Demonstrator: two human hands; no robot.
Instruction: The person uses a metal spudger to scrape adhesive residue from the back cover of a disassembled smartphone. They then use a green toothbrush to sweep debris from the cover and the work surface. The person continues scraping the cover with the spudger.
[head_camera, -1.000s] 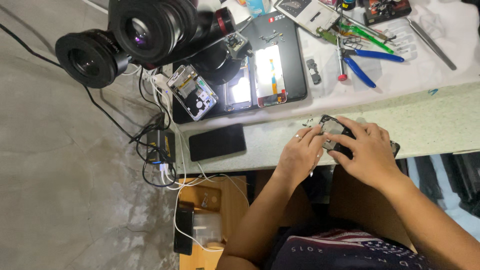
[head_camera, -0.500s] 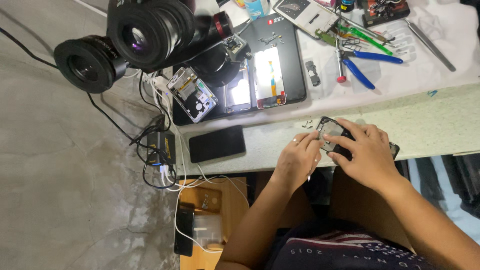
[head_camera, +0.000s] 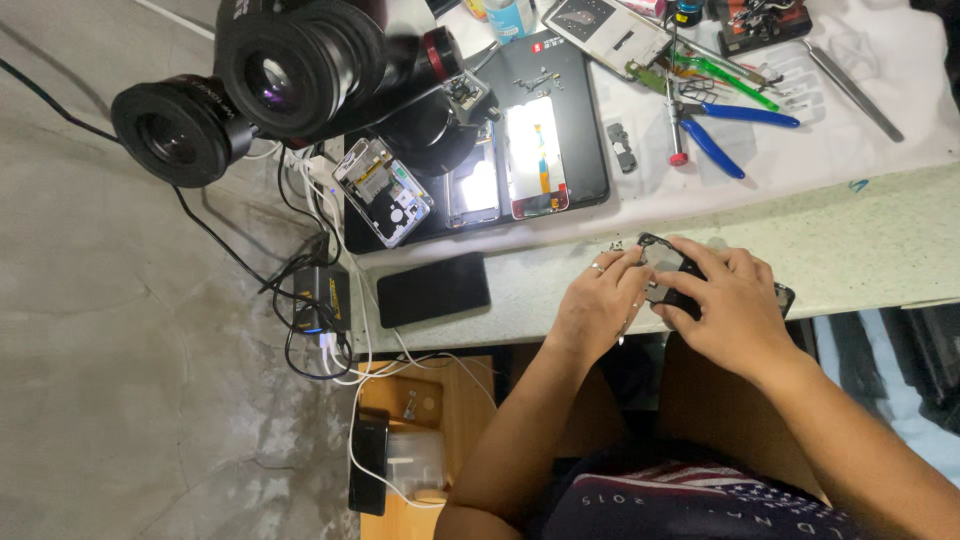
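Note:
An opened dark phone (head_camera: 657, 247) lies at the front edge of the speckled green worktop (head_camera: 870, 240), its insides facing up. My left hand (head_camera: 598, 303), with a ring on one finger, pinches the phone's left side. My right hand (head_camera: 728, 308) covers most of the phone from the right, fingers curled over it. One dark corner of the phone (head_camera: 784, 296) pokes out past my right hand. Both forearms reach up from my lap.
A microscope's two black eyepieces (head_camera: 290, 75) loom at top left. Behind them a black mat (head_camera: 585, 120) carries lit phone screens (head_camera: 535, 160) and a bare phone frame (head_camera: 385, 192). A black phone (head_camera: 433, 288), blue-handled pliers (head_camera: 735, 135), green tweezers (head_camera: 725, 78), and a charger with cables (head_camera: 320, 305) lie around.
My right hand's fingers have slid further over the phone, hiding more of it. My left hand stays pinched on its left side. The view has shifted slightly.

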